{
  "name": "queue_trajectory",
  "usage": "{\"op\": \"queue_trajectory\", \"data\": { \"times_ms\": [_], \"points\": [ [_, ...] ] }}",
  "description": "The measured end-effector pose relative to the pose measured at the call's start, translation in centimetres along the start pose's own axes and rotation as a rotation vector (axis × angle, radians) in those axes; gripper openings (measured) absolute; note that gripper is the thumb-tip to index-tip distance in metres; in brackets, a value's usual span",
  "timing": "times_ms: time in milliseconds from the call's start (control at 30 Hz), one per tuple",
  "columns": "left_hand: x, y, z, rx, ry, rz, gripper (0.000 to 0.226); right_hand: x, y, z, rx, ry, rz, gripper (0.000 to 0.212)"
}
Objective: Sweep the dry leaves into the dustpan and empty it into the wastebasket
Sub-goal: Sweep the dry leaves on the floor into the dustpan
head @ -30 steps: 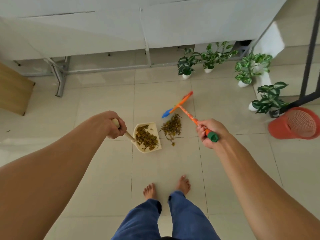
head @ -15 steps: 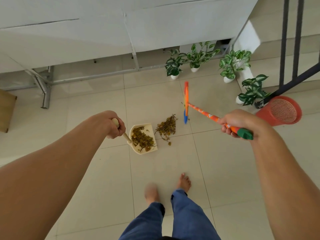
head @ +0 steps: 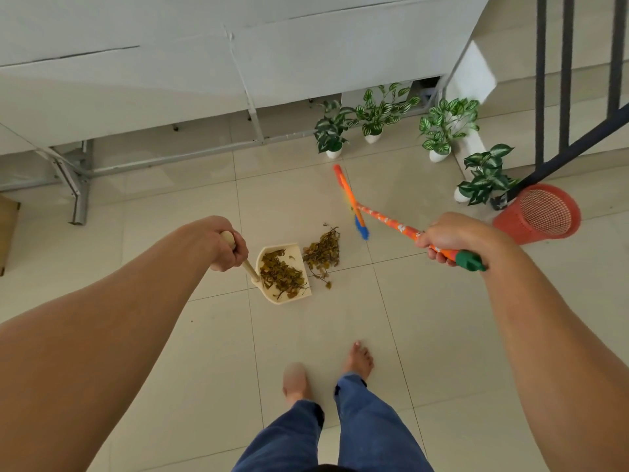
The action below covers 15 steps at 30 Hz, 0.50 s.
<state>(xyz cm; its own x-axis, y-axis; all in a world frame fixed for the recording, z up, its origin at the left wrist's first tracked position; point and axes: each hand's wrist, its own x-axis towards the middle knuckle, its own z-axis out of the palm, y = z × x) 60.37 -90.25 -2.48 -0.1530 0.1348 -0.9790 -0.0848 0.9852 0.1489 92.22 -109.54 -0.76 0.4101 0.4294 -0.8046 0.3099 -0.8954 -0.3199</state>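
Note:
A cream dustpan (head: 272, 299) rests on the tiled floor with dry leaves inside it. My left hand (head: 221, 245) grips its wooden handle. A second pile of dry leaves (head: 322, 253) lies on the tiles just right of the pan. My right hand (head: 449, 238) grips the orange broom handle (head: 391, 224) near its green end cap. The broom head (head: 350, 201), orange with blue bristles, is beyond and to the right of the loose pile, apart from it. A red mesh wastebasket (head: 537, 214) stands tilted at the right.
Several potted plants (head: 442, 129) line the far wall and right side beside the wastebasket. A dark railing (head: 565, 97) rises at the upper right. A metal frame (head: 78, 185) runs along the wall. My bare feet (head: 357, 359) are below the pan.
The broom head swung from beside the leaf pile out to the right and away. My right hand moved right. The left hand and dustpan held still. My left foot stepped.

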Motion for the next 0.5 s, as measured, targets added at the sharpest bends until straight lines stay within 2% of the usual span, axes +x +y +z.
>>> {"op": "queue_trajectory", "data": {
  "times_ms": [167, 267, 367, 500],
  "points": [
    [-0.3, -0.3, 0.2, -0.023, 0.004, 0.0, 0.012, 1.8, 0.4, 3.1, -0.339, 0.162, 0.024, 0.035],
    [-0.2, -0.5, 0.2, -0.031, 0.022, -0.01, 0.013, 2.1, 1.0, 4.5, -0.349, 0.083, 0.045, 0.035],
    [0.2, -0.3, 0.0, -0.051, 0.046, -0.014, 0.012, 2.1, 2.2, 4.3, -0.28, -0.015, 0.078, 0.024],
    [0.7, -0.8, -0.3, -0.105, 0.059, 0.0, 0.013, 1.5, 2.3, 3.3, -0.283, -0.016, 0.03, 0.023]
  ]
}}
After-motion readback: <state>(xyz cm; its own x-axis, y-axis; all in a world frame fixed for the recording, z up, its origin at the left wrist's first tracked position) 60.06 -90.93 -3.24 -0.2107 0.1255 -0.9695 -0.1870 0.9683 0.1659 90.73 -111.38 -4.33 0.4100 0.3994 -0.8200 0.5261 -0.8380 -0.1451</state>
